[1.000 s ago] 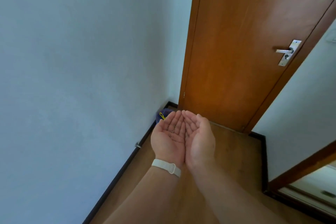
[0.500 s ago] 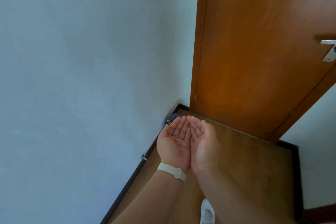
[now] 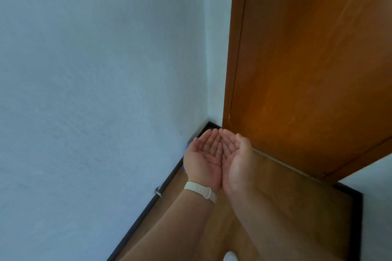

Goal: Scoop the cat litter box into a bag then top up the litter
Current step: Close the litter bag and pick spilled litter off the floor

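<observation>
Corner w/ pale wall (image 3: 95, 91) & wooden door (image 3: 307, 59) lies beyond left hand (image 3: 203, 159) & right hand (image 3: 235, 161), cupped palms-up, side by side, touching, holding nothing.

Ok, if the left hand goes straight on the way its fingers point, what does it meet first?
Likely the dark skirting in the corner, beside the door frame. The left hand seems held above it, so depth is uncertain.

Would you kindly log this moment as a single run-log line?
left hand: open, palm up | right hand: open, palm up, touching left | task items: none in view | surroundings: wall, wooden door
</observation>
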Motion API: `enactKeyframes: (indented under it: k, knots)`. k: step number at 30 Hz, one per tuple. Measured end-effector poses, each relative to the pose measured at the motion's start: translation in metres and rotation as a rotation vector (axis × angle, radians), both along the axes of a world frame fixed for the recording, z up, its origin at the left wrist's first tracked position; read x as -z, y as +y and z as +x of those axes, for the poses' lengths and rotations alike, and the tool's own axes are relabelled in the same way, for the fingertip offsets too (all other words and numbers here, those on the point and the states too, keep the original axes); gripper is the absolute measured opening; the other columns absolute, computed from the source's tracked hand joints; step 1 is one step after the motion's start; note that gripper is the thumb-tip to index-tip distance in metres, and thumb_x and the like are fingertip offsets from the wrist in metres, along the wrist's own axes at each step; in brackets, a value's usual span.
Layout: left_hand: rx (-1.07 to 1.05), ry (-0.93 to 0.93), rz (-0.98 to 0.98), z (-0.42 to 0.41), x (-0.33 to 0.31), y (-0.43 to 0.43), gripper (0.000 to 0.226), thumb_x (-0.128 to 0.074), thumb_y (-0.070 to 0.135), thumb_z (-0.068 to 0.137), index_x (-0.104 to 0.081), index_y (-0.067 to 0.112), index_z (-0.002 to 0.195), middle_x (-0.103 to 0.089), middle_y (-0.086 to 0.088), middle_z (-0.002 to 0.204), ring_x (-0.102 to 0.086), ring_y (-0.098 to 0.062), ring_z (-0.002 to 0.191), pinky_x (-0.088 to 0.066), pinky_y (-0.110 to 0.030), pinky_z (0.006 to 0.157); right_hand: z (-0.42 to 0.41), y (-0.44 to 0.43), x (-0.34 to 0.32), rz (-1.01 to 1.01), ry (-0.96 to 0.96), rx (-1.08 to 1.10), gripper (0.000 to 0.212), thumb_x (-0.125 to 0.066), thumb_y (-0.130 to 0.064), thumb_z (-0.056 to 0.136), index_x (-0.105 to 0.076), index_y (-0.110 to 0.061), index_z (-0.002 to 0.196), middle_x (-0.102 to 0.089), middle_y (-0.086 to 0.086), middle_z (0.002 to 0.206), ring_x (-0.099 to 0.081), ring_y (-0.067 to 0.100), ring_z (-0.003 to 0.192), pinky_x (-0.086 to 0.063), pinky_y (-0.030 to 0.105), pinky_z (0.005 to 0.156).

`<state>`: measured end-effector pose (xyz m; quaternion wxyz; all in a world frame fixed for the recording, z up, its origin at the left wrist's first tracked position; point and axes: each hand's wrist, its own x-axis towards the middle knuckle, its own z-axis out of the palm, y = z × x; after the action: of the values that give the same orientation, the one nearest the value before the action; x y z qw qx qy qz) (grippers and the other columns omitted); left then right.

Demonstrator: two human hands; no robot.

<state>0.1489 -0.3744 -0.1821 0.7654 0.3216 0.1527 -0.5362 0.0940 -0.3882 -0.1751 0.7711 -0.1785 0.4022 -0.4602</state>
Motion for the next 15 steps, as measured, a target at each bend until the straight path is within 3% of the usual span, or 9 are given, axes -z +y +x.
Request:
enactKeyframes:
  k: [8,15]
  knots:
    - [-0.057,0.056,0.046,0.047,0.028,-0.048,0.039,-0.04,0.024,0.099,-0.063,-0.004,0.114,-0.07,-0.021,0.111,-0.071,-0.031,0.096,-0.057,-0.038,0.083,0.05,-0.052,0.029,0.048,0.043,-0.064,0.04,-0.035,-0.029,0.101,-0.064,-0.008,0.12,-0.07,0.006,0.118,-0.063,0.018,0.116,-0.043,0.039,0.108]
    - [-0.039,0.117,0.105,0.106,0.078,-0.106,0.039,-0.042,0.022,0.098,-0.062,-0.005,0.119,-0.069,-0.021,0.113,-0.069,-0.032,0.102,-0.05,-0.042,0.097,0.109,-0.111,0.071,0.103,0.141,-0.105,0.04,-0.035,-0.031,0.101,-0.064,-0.01,0.12,-0.07,0.006,0.117,-0.063,0.017,0.114,-0.044,0.039,0.108]
